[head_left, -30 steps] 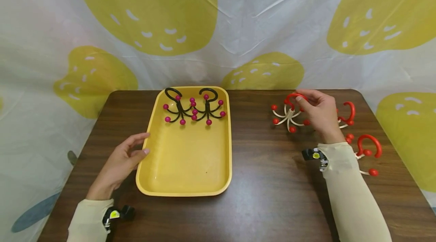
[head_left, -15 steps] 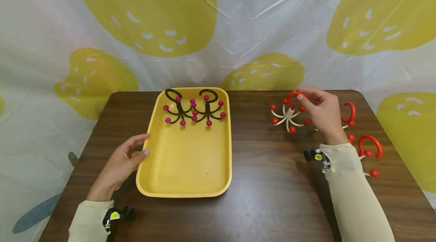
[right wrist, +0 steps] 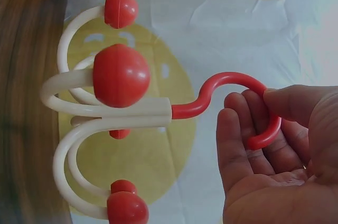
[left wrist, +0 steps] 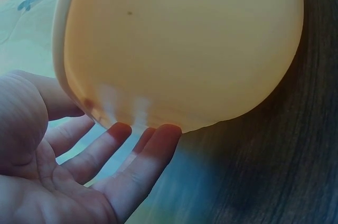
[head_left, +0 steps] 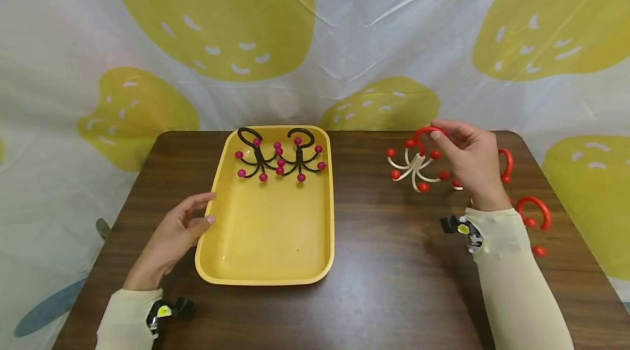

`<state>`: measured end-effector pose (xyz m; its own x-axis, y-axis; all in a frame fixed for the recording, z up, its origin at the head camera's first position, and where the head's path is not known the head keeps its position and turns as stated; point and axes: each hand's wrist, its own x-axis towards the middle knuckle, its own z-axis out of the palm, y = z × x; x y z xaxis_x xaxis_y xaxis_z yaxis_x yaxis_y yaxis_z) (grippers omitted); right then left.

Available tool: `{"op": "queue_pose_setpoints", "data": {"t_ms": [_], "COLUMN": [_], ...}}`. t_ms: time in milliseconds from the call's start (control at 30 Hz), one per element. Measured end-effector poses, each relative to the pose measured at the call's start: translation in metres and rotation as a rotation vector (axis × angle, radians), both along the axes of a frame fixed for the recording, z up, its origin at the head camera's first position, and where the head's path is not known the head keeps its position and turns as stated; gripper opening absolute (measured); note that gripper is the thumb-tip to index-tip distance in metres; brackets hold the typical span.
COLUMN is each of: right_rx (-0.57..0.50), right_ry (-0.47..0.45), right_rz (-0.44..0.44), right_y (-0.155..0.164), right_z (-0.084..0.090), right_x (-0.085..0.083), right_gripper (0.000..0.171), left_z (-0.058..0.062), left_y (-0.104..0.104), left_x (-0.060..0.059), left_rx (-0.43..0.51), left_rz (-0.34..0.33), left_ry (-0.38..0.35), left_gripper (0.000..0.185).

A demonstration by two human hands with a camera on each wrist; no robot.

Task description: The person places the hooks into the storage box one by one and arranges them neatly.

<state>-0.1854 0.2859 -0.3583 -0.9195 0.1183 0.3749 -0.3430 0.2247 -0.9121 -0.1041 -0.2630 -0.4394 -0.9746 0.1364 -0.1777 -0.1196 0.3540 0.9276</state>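
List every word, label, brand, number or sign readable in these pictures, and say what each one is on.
None: no readable text shows in any view.
The yellow tray, the black hooks in it and the red and white hook held by the right hand carry no lettering.
The small yellow stickers on the wrist cameras are too small to read.
The backdrop cloth bears only fruit shapes, no words.

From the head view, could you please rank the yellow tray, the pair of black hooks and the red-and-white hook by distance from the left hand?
1. Yellow tray: the left hand touches its near-left rim.
2. Black hooks: at the tray's far end.
3. Red-and-white hook: across the table, pinched by the right hand.
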Motion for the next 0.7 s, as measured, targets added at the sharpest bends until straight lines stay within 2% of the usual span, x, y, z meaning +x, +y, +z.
{"op": "queue_pose_setpoints", "data": {"t_ms": [200, 433, 567, 700], "right_rx": [-0.074, -0.061, -0.098, -0.09], "right_ry": [0.03, 0.047, 0.067, 0.076], "right_rz": [0.07, 0.071, 0.121, 0.137], "right_y": [-0.006, -0.014, -0.021, -0.029], "right_z": [0.009, 0.018, 0.021, 0.024], "right_x": [0.005, 0.009, 0.011, 0.013], "right_gripper": [0.026, 0.028, 0.027, 0.027], "left_z": [0.0, 0.001, 0.001, 0.0], "left_y": [-0.001, 0.0, 0.0, 0.0], "left_x": [0.0, -0.001, -0.001, -0.001], "left_rx": [0.003, -0.01, -0.018, -0.021], "left_rz": [0.002, 0.003, 0.005, 0.009], "left_ry": [-0.002, 0.001, 0.009, 0.02], "left_gripper": [0.056, 0.054, 0.054, 0.053]}}
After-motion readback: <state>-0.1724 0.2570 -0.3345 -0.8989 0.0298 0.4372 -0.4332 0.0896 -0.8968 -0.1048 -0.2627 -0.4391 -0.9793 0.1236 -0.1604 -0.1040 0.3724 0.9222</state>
